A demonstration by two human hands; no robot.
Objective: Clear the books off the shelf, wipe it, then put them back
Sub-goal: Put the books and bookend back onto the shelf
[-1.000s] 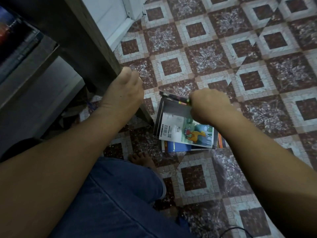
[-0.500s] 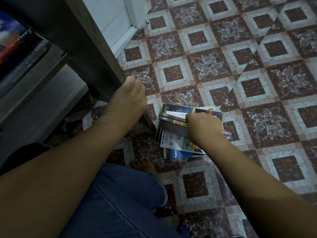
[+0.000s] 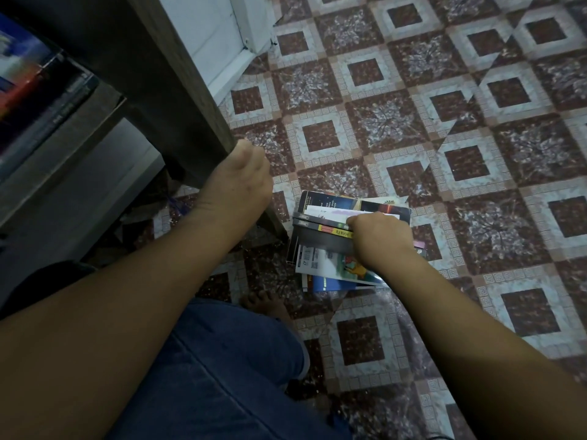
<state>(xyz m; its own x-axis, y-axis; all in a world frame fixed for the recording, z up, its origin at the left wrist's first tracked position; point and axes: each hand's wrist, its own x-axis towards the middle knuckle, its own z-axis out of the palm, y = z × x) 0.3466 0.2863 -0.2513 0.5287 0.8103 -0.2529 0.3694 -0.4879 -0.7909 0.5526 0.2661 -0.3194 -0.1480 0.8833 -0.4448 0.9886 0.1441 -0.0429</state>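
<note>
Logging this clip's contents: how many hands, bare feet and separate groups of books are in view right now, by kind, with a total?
Hands: 2 (left hand, right hand)
Bare feet: 1 (bare foot)
Groups of books: 2 (floor pile, shelf stack)
Total: 5
The single books within each group overlap too much to count.

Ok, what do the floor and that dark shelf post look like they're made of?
The floor looks like glossy printed vinyl or tile: maroon-and-grey squares, soft sheen, pattern mismatched along one seam. The shelf post looks like dark wood or wood-grain laminate, matte, with faint streaks.
</note>
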